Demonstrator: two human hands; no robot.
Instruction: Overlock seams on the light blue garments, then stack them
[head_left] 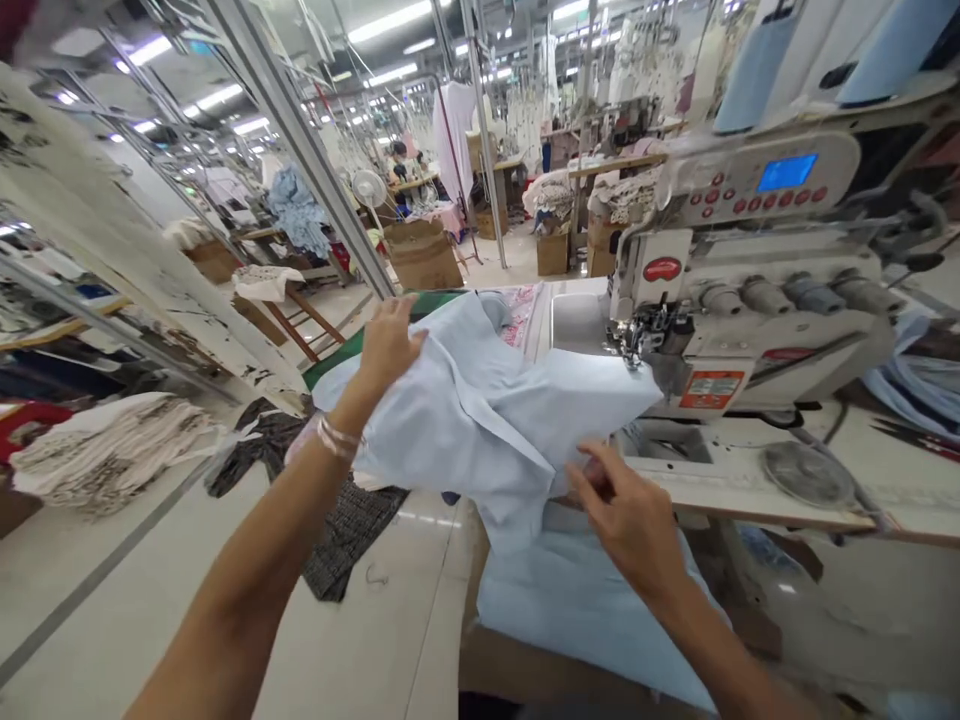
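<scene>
A pale blue fabric piece [480,425], folded and bunched with a stitched strip along one edge, is lifted in front of the sewing machine. My left hand [386,345] grips its far upper part, and a pale band circles that wrist. My right hand [622,510] pinches its lower edge near the machine table. The industrial sewing machine [750,290] stands to the right, and its presser foot [637,335] lies just beyond the fabric's right corner. More pale blue fabric [577,610] lies in a stack below my right hand.
A white machine table [735,490] extends right, with a round metal disc [808,474] on it. Dark patterned cloth [349,530] and striped cream cloth [112,450] lie to the left. Farther back, a co-worker [399,165] sits among cardboard boxes [422,255] and hanging garments.
</scene>
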